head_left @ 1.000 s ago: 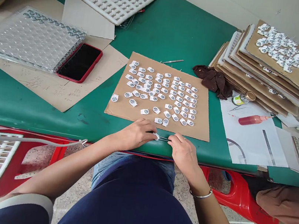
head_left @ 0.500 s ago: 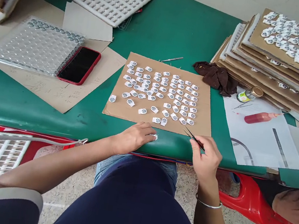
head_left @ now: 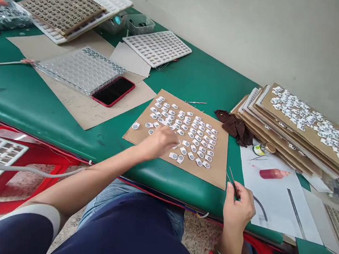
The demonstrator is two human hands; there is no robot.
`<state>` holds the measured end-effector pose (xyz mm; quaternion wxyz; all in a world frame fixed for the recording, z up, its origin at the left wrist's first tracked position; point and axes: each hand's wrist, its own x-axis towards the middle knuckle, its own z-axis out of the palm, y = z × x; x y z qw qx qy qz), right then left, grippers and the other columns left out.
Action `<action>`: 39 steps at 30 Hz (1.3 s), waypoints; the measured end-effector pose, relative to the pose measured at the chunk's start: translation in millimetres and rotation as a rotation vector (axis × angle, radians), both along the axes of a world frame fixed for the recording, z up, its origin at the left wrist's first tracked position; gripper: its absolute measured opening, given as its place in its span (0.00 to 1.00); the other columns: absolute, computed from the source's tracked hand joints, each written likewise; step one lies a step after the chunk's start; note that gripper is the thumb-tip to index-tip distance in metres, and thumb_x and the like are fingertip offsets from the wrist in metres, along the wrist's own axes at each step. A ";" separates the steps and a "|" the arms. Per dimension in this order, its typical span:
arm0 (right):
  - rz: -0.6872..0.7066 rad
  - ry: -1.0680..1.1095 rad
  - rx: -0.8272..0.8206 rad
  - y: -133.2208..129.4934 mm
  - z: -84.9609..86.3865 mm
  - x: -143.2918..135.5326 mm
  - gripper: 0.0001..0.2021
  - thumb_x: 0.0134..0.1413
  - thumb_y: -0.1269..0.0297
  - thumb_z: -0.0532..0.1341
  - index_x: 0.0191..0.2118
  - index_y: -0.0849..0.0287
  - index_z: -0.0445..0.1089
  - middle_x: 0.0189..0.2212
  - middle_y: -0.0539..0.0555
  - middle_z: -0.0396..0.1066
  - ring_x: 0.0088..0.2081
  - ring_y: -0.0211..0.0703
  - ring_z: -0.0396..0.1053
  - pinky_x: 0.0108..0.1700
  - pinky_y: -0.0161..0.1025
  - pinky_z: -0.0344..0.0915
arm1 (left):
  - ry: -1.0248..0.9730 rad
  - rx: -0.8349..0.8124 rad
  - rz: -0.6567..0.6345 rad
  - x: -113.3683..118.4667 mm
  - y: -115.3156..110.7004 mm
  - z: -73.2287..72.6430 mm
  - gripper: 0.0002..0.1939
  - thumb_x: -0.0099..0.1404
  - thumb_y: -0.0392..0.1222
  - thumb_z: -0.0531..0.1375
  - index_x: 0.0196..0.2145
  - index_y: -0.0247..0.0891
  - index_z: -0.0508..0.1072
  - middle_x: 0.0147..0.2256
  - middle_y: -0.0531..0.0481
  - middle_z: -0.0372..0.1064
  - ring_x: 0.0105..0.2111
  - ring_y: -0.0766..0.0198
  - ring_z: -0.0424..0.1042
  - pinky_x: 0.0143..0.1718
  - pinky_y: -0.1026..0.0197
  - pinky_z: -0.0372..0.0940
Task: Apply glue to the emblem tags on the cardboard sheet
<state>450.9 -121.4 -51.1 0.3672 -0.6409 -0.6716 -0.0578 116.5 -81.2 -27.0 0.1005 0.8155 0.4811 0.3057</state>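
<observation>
Over the front middle of the brown cardboard sheet [head_left: 143, 133] is my left hand [head_left: 161, 142], its fingers pinched at a small white-tabbed disc [head_left: 177, 144], which is partly hidden and slightly blurred. Loose rows of similar white-tabbed pieces with dark round faces [head_left: 194, 148] lie on the cardboard. To the right, past the sheet's front corner, my right hand [head_left: 239, 205] grips a pair of dark tweezers [head_left: 233, 185]. Their two tips are apart, point up and away from me, and have nothing between them.
A red-cased phone [head_left: 113, 91] and a clear blister tray [head_left: 76, 66] lie left. Stacked cardboard layers [head_left: 299, 129] stand right, near a brown cloth [head_left: 235, 127], a small jar [head_left: 264, 149] and a red-liquid bottle [head_left: 272, 173]. A thin metal tool [head_left: 197, 102] lies behind the sheet.
My left hand has moved from the table's front edge up over the cardboard with the small disc. My right hand with the tweezers has shifted right, away from the sheet. The view has turned.
</observation>
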 end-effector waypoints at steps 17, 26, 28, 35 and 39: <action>-0.244 -0.137 -0.004 23.5 -6.9 80.3 0.17 0.54 0.56 0.55 0.39 0.65 0.72 0.33 0.62 0.70 0.35 0.50 0.66 0.39 0.42 0.60 | 0.335 -0.078 -0.021 16.0 48.4 -15.1 0.06 0.62 0.37 0.58 0.32 0.38 0.76 0.36 0.47 0.73 0.39 0.55 0.65 0.41 0.54 0.56; -0.009 -0.409 -0.297 103.8 12.3 27.7 0.14 0.54 0.65 0.53 0.42 0.64 0.70 0.35 0.62 0.70 0.36 0.50 0.66 0.38 0.43 0.60 | 0.132 0.038 0.037 -7.3 -27.1 5.2 0.09 0.65 0.41 0.55 0.40 0.39 0.74 0.46 0.45 0.69 0.45 0.56 0.65 0.48 0.49 0.59; 0.123 -0.354 -0.275 113.1 24.3 -8.4 0.14 0.55 0.64 0.53 0.44 0.62 0.70 0.37 0.60 0.70 0.38 0.49 0.67 0.40 0.42 0.60 | 0.069 0.045 0.154 -24.3 -36.7 5.8 0.09 0.65 0.40 0.55 0.39 0.38 0.74 0.45 0.45 0.70 0.44 0.57 0.67 0.47 0.49 0.60; 0.573 -0.200 -0.540 125.4 47.3 -149.7 0.13 0.58 0.66 0.51 0.29 0.57 0.71 0.30 0.53 0.70 0.32 0.41 0.65 0.34 0.37 0.57 | -0.074 -0.031 0.090 -56.8 -72.0 7.4 0.08 0.65 0.37 0.56 0.41 0.37 0.73 0.39 0.47 0.73 0.40 0.63 0.71 0.43 0.60 0.67; 0.559 -0.213 -0.576 135.0 31.3 -182.1 0.11 0.56 0.68 0.54 0.26 0.58 0.71 0.29 0.52 0.69 0.32 0.38 0.64 0.32 0.34 0.55 | -0.091 -0.012 0.128 -66.0 -85.8 -7.3 0.07 0.64 0.37 0.57 0.40 0.37 0.73 0.38 0.48 0.73 0.39 0.63 0.72 0.42 0.61 0.69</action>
